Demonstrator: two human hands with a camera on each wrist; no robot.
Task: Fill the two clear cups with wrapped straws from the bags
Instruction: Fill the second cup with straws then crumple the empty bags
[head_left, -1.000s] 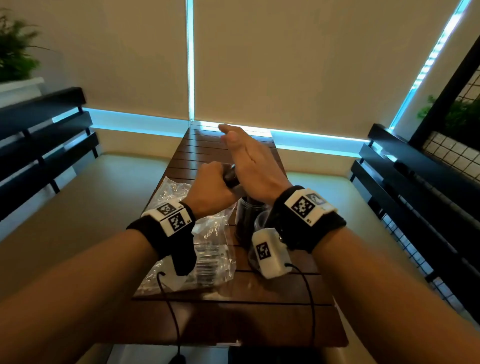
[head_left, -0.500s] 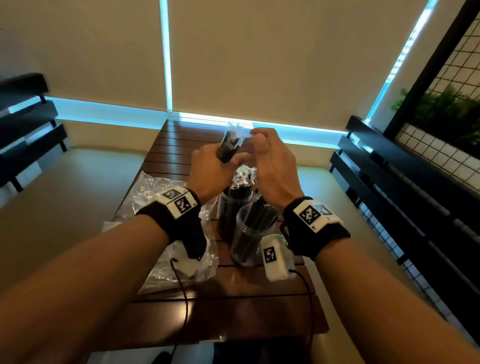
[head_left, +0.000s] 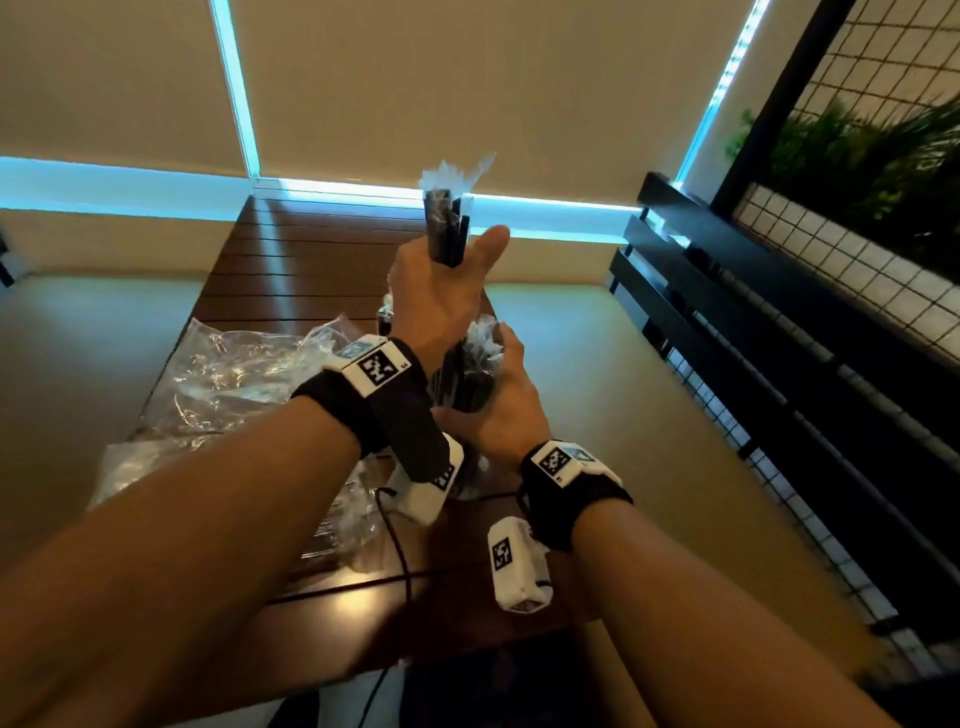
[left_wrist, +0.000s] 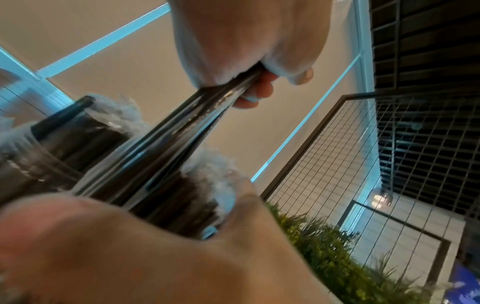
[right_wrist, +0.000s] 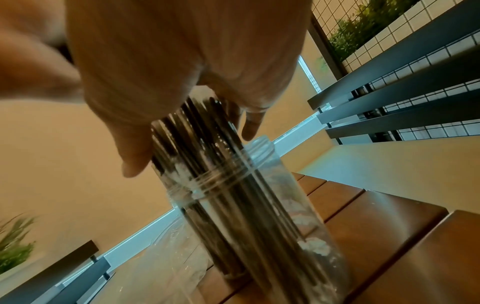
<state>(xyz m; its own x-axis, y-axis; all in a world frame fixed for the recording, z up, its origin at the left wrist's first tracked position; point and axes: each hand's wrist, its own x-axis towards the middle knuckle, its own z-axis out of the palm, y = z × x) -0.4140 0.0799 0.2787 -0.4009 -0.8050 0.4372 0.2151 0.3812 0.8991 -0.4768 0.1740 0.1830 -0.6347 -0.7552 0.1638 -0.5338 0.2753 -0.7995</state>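
Observation:
My left hand (head_left: 448, 270) is raised above the table and grips a bundle of black wrapped straws (head_left: 444, 228) that point up; the left wrist view shows its fingers (left_wrist: 259, 90) curled round this bundle (left_wrist: 197, 123). Lower down, my right hand (head_left: 493, 384) holds the tops of the straws (right_wrist: 197, 131) standing in the near clear cup (right_wrist: 285, 205). Its thumb and fingers (right_wrist: 249, 125) wrap round them. The other cup with straws (left_wrist: 59, 142) stands just behind, mostly hidden in the head view.
Crumpled clear bags (head_left: 234, 384) lie on the left of the slatted wooden table (head_left: 311, 270). Black benches (head_left: 727, 322) flank the table on the right, with a wire grid and plants (head_left: 857, 145) behind. Wrist cables (head_left: 400, 545) trail over the near table edge.
My left hand has lifted its straw bundle higher. My right hand has left that bundle and dropped onto the straws in the near cup.

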